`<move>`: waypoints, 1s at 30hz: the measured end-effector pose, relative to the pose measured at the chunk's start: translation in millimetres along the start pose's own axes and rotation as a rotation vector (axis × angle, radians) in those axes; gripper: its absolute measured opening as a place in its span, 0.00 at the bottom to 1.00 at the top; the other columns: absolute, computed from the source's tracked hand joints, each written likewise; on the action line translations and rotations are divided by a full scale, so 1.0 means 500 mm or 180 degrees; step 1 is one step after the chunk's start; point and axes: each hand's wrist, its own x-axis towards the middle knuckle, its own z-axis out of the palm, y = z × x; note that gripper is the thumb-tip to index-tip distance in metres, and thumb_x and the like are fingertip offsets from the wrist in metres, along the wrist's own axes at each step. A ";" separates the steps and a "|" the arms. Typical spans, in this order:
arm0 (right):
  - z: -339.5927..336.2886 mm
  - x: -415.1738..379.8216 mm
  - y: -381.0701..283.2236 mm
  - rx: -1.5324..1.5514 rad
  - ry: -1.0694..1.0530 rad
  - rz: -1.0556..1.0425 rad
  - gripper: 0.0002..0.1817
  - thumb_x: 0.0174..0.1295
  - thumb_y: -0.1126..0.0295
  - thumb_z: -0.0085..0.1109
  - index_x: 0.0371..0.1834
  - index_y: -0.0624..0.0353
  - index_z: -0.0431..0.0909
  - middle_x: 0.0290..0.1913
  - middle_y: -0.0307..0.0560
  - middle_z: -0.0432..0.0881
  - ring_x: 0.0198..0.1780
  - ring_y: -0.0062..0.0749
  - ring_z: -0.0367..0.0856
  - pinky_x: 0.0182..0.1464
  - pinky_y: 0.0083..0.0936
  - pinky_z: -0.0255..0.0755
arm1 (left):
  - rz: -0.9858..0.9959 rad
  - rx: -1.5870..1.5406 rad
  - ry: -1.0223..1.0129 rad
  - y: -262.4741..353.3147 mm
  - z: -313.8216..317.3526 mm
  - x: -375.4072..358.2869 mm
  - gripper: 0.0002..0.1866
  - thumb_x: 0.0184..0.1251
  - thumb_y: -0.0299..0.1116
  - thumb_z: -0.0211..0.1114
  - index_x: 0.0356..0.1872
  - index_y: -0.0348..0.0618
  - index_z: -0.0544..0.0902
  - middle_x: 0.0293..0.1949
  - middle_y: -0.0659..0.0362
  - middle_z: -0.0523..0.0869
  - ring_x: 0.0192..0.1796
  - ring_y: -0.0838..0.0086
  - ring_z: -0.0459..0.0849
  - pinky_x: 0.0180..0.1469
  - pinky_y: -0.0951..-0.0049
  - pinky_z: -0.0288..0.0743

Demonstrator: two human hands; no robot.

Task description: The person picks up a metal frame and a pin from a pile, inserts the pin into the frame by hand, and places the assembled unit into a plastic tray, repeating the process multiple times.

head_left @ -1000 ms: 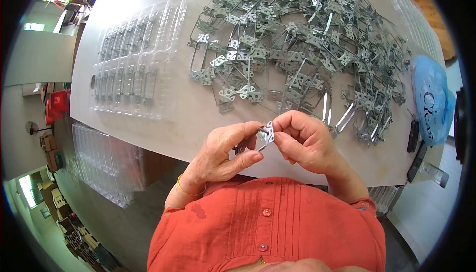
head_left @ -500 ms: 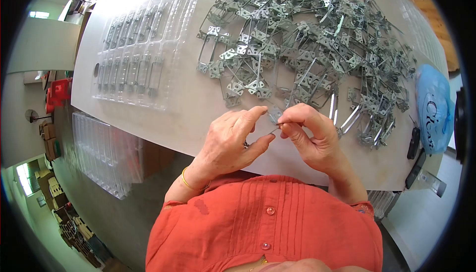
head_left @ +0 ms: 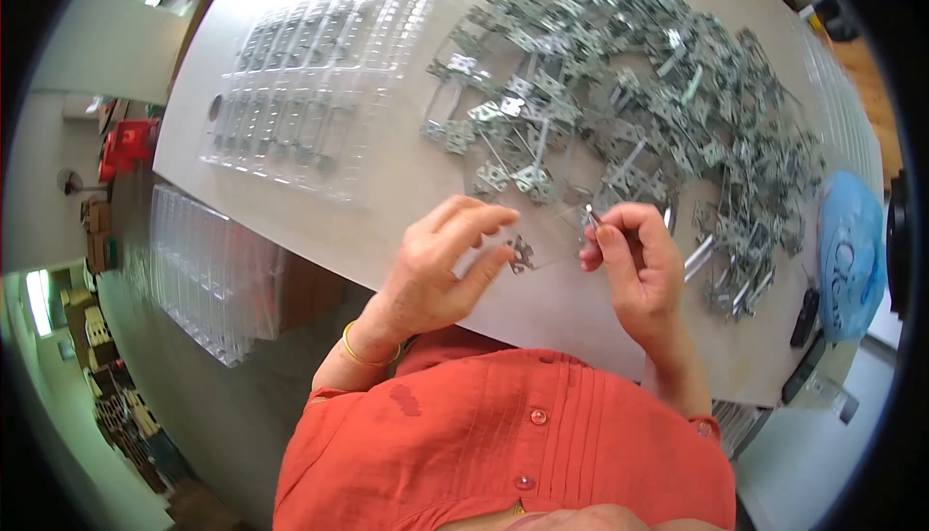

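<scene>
My left hand point(head_left: 440, 260) hovers over the near part of the table, its thumb and index finger spread apart. Just beyond the thumb is a small dark metal bracket point(head_left: 522, 254), apparently on the table; the hand's lower fingers are partly hidden. To the right, my right hand point(head_left: 636, 265) pinches a slim, shiny metal piece point(head_left: 592, 215) between thumb and fingers, its tip pointing up and away. Most of that piece is covered by the fingers. Behind both hands spreads a large heap of metal brackets point(head_left: 668, 105) with plates and thin rods.
A clear plastic tray point(head_left: 358, 158) with rows of metal parts lies at the back left. More clear trays point(head_left: 208, 279) are stacked lower left. At the table's right are a blue plastic bag point(head_left: 852, 250) and a black object point(head_left: 805, 318).
My hands have moved apart, after being close together around a metal bracket. My right hand has shifted right with the slim metal piece raised. The whole view has turned slightly.
</scene>
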 end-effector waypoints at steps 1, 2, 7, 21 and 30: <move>0.003 -0.001 -0.001 -0.0003 0.0012 0.0025 0.05 0.78 0.73 0.58 0.49 0.63 0.75 0.40 0.41 0.84 0.38 0.20 0.85 0.41 0.19 0.82 | 0.0104 -0.0005 -0.0243 -0.003 0.000 -0.002 0.15 0.64 0.22 0.73 0.51 0.37 0.86 0.43 0.52 0.87 0.38 0.64 0.85 0.41 0.66 0.80; 0.005 -0.001 -0.001 -0.0005 0.0012 0.0044 0.05 0.78 0.73 0.58 0.49 0.63 0.75 0.41 0.41 0.84 0.38 0.20 0.85 0.42 0.20 0.82 | 0.0199 0.0001 -0.0477 -0.005 0.001 -0.005 0.15 0.63 0.21 0.73 0.51 0.36 0.86 0.42 0.52 0.87 0.38 0.64 0.85 0.41 0.67 0.81; 0.008 -0.004 0.007 0.0133 -0.0003 0.0035 0.05 0.80 0.73 0.54 0.51 0.64 0.74 0.42 0.45 0.85 0.38 0.23 0.86 0.42 0.21 0.82 | 0.0565 0.0029 -0.0498 -0.005 0.008 -0.008 0.10 0.64 0.27 0.73 0.44 0.40 0.84 0.36 0.54 0.84 0.36 0.58 0.85 0.38 0.61 0.79; 0.021 -0.001 0.018 0.0175 -0.0363 -0.0181 0.06 0.81 0.71 0.51 0.52 0.62 0.69 0.57 0.56 0.82 0.46 0.28 0.86 0.47 0.23 0.81 | 0.0055 0.0851 0.0889 -0.030 -0.174 -0.004 0.06 0.63 0.16 0.71 0.40 0.36 0.86 0.34 0.55 0.86 0.33 0.68 0.85 0.36 0.70 0.79; 0.072 -0.018 0.039 -0.0318 -0.1273 -0.0186 0.05 0.75 0.75 0.60 0.48 0.62 0.76 0.43 0.49 0.88 0.37 0.30 0.89 0.40 0.25 0.83 | -0.0252 0.1427 0.1027 -0.150 -0.309 0.173 0.03 0.70 0.24 0.67 0.38 0.34 0.86 0.33 0.56 0.86 0.34 0.74 0.83 0.38 0.73 0.75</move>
